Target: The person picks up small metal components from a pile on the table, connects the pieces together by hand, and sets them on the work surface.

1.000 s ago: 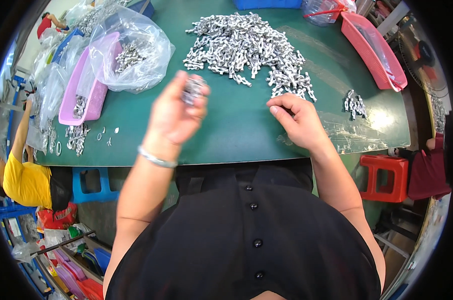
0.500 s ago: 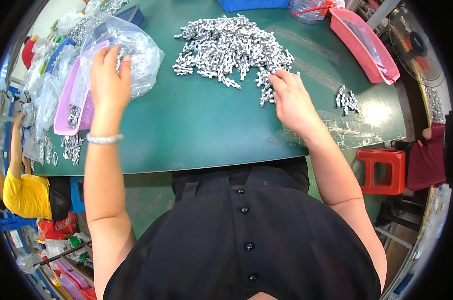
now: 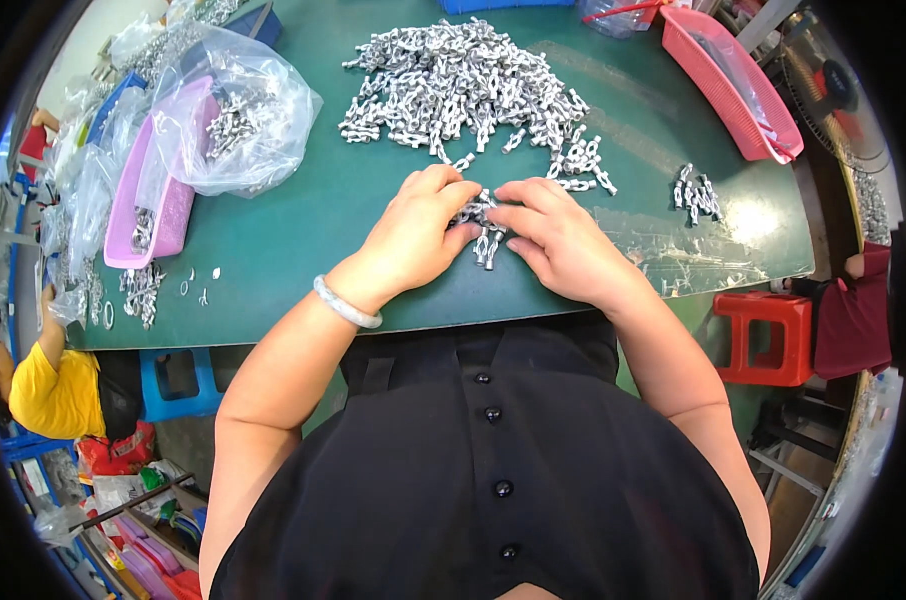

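Head view: a green desk (image 3: 273,235) carries a big heap of metal clasps (image 3: 463,85) at its far middle. Nearer, the left hand (image 3: 413,235) and right hand (image 3: 561,245), fingers bent, flank a small clasp cluster (image 3: 482,245); whether they grip any, I cannot tell.

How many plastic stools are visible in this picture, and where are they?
2: a blue stool on the left side and a red stool on the right. More may be hidden under the green table.
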A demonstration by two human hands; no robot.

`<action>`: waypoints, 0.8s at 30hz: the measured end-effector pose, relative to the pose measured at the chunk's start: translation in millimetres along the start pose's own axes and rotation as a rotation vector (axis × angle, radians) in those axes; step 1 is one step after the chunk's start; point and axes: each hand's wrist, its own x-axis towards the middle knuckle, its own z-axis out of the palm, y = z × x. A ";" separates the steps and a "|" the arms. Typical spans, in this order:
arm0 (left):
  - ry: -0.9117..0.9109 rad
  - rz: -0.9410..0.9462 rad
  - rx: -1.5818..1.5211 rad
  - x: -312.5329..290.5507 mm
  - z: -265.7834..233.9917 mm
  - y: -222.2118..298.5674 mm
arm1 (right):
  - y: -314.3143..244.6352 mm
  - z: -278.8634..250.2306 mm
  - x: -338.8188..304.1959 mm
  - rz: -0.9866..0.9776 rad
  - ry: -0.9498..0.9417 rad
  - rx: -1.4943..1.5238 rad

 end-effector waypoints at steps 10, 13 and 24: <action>-0.033 -0.239 -0.208 -23.9 -24.1 2.3 | -6.1 -1.0 -1.0 0.026 0.033 -0.104; -0.048 -0.319 -0.191 -29.1 -29.5 0.9 | -2.7 2.8 0.5 0.064 0.033 -0.144; -0.031 -0.468 -0.635 -52.0 -39.3 -28.4 | -8.8 6.5 12.2 0.096 0.099 -0.197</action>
